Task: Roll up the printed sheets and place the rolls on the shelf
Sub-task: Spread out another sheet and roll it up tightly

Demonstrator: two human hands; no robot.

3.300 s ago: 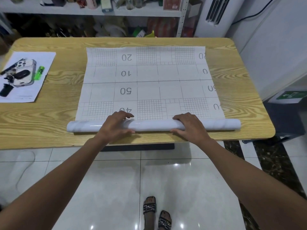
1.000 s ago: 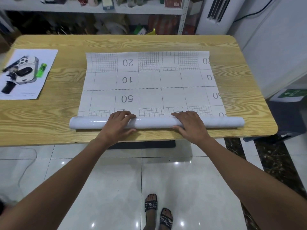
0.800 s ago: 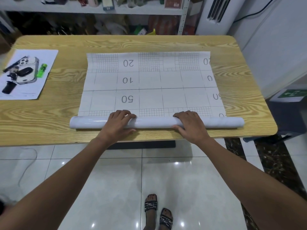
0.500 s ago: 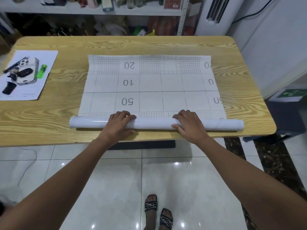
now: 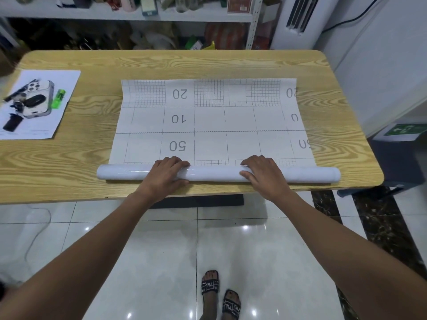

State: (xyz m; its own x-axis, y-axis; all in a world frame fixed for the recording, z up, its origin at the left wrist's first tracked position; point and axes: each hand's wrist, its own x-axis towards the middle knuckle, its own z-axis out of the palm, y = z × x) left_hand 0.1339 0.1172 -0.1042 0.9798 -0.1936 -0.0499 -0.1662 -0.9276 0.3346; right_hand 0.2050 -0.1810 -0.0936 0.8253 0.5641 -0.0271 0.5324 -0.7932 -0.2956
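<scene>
The wood-grain table (image 5: 69,162) carries a partly rolled gridded sheet (image 5: 212,121) centrally and, far left, seemingly a printed page (image 5: 46,125).

The roll (image 5: 215,173) lies along the near edge of the table (image 5: 231,63), with the unrolled sheet (image 5: 240,121) beyond it. A phone (image 5: 38,98) on paper (image 5: 69,82) lies left, and a shelf (image 5: 129,16) stands behind.

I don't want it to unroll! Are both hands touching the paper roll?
Touching. The head view shows the left hand and the right hand on the roll, with fingers curled over its top and thumbs against its near side.
</scene>
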